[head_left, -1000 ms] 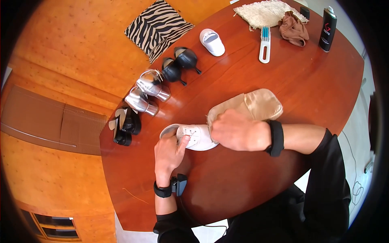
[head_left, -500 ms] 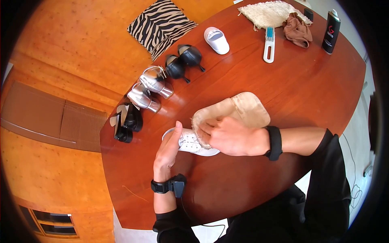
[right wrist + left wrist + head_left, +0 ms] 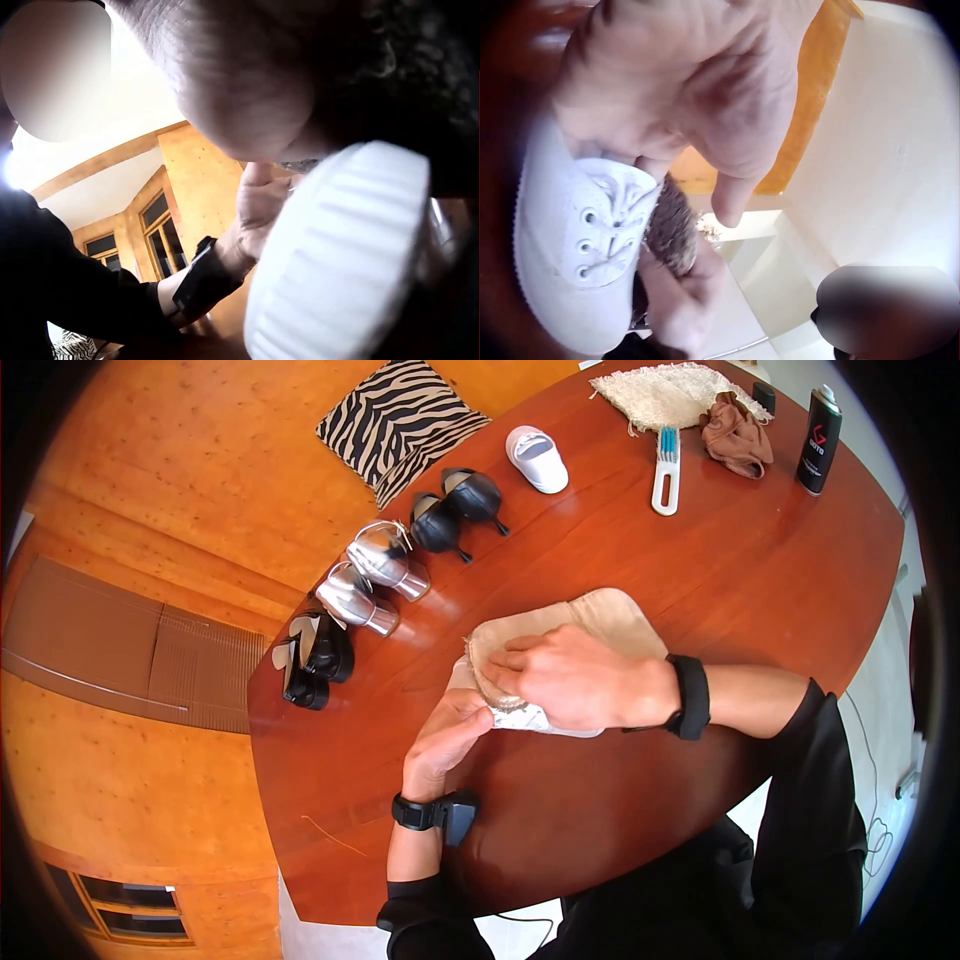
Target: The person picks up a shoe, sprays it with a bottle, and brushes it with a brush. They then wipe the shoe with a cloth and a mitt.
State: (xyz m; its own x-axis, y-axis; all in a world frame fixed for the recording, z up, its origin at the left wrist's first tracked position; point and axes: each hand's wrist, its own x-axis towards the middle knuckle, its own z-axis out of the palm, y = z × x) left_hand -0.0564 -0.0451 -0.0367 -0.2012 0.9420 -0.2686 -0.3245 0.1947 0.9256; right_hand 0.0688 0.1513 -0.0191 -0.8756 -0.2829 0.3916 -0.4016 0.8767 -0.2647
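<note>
A white lace-up shoe (image 3: 532, 720) is partly covered by a beige cloth mitt (image 3: 608, 618) in the head view. The left hand (image 3: 446, 739) holds the shoe at its heel end, fingers inside or behind the opening. The right hand (image 3: 588, 678) grips the mitt, fingers curled on it, against the shoe's upper. In the left wrist view the white shoe (image 3: 577, 247) shows its eyelets and laces, with the mitt's brown fuzzy side (image 3: 670, 229) touching its side. The right wrist view shows the ridged white sole (image 3: 345, 255) close up.
Black shoes (image 3: 318, 650), silver heels (image 3: 372, 585), black heels (image 3: 455, 512) and a white shoe (image 3: 537, 459) line the table's far left edge. A brush (image 3: 665, 480), cream cloth (image 3: 665, 395), brown cloth (image 3: 735, 438) and black spray can (image 3: 819, 442) lie or stand farther back.
The left hand has moved right and its thumb has come down onto the shoe. The shoe has shifted right, and the mitt now covers more of it.
</note>
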